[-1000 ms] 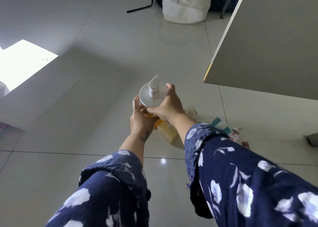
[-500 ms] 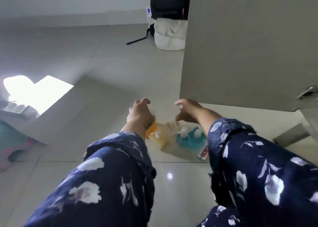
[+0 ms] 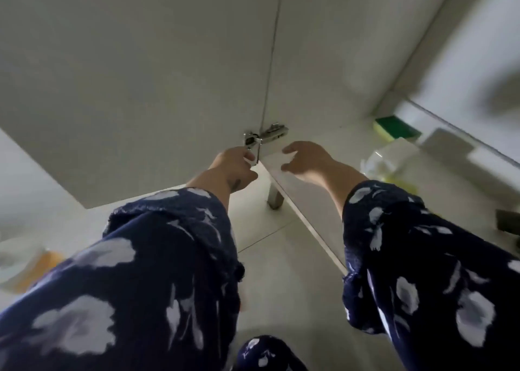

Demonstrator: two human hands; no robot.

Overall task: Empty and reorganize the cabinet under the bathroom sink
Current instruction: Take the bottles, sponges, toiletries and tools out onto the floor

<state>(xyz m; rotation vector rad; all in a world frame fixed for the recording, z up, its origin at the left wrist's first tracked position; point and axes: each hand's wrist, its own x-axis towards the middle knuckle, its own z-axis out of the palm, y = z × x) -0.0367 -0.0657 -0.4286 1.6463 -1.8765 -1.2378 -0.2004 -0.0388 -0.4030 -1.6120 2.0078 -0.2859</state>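
Observation:
The open cabinet door (image 3: 126, 89) fills the upper left, hung on a metal hinge (image 3: 264, 137). To its right lies the cabinet's floor panel (image 3: 309, 199). My left hand (image 3: 235, 163) is raised just below the hinge, its fingers loosely curled and holding nothing. At the front left corner of the cabinet floor my right hand (image 3: 305, 156) reaches in, fingers relaxed and spread, also without anything in it. Inside the cabinet sit a green and yellow sponge (image 3: 396, 128) and a crumpled clear plastic bag (image 3: 388, 165).
A metal cabinet leg (image 3: 275, 199) stands on the tiled floor (image 3: 270, 258) under the cabinet. An orange and pale bottle (image 3: 33, 263), blurred, lies on the floor at the far left. A dark object (image 3: 508, 224) shows at the right edge.
Both hands let go of the pump bottle, left it on the floor with the other bottles, and swung right toward the open cabinet. My view turned to the cabinet.

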